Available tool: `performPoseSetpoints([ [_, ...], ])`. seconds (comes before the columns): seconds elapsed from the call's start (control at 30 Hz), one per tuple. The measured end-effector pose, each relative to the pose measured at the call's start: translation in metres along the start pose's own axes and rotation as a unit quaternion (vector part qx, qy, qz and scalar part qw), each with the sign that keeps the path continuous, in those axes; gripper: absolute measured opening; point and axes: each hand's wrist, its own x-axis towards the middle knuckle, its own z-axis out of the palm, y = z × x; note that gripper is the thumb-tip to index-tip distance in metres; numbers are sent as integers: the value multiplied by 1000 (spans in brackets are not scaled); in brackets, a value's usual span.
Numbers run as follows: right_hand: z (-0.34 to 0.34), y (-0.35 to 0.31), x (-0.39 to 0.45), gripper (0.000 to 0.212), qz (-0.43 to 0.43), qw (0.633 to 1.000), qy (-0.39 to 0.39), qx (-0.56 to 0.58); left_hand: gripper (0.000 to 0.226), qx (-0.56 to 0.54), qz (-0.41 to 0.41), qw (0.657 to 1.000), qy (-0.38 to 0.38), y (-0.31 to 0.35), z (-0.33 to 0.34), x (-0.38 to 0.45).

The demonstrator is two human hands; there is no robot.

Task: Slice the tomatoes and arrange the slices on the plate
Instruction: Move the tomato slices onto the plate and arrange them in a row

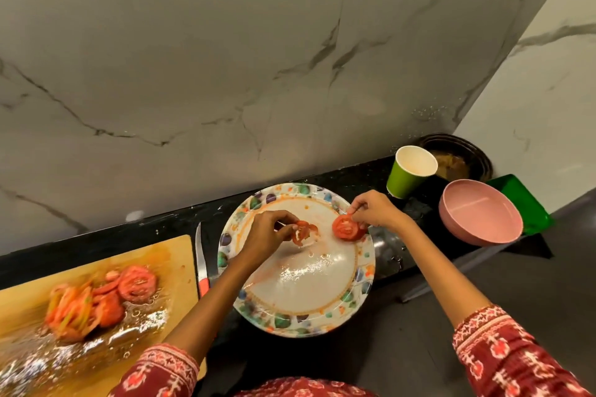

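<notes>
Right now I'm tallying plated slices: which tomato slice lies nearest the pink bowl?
The round slice under the right hand, at the plate's right rim; the left hand's slice sits nearer the centre.

One plate [296,306], two tomato slices [346,227] on it, one knife [201,263], one cup [409,172], one pink bowl [480,216], one cutting board [96,271].

Green paper cup [408,175] beside pink bowl [480,216], dark pot [458,156] behind.

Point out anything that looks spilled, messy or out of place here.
Tomato juice is pooled across the cutting board around the pile of cut tomato. The plate shows wet smears and droplets. The knife lies wedged between board and plate, blade pointing toward the wall.
</notes>
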Motion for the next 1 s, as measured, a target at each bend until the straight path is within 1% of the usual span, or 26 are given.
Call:
performPoseSetpoints([
  [0.13,-3,8,4,10,-20,1000,15,17,18,3,-8,1000,-9,12,14,11],
  [0.3,-12,19,9,4,-45,996,41,60,20,-9,-8,999,-29,37,34,32],
  [0.4,-15,25,10,4,-51,994,50,82,21,-8,-36,999,-36,48,51,46],
  [0.53,-15,35,9,13,-45,993,48,97,24,34,-66,996,-51,49,69,57],
  [0.67,-16,44,9,8,-38,994,44,96,25,94,-71,992,-39,47,77,62],
  [0.83,-16,48,9,10,-41,993,42,99,29,125,-73,989,-13,44,83,61],
  [0.9,-15,49,9,8,-43,993,42,101,38,112,-73,991,-30,44,81,59],
  [1.0,-13,49,8,8,-45,993,36,103,67,127,-75,982,-114,44,80,54],
])
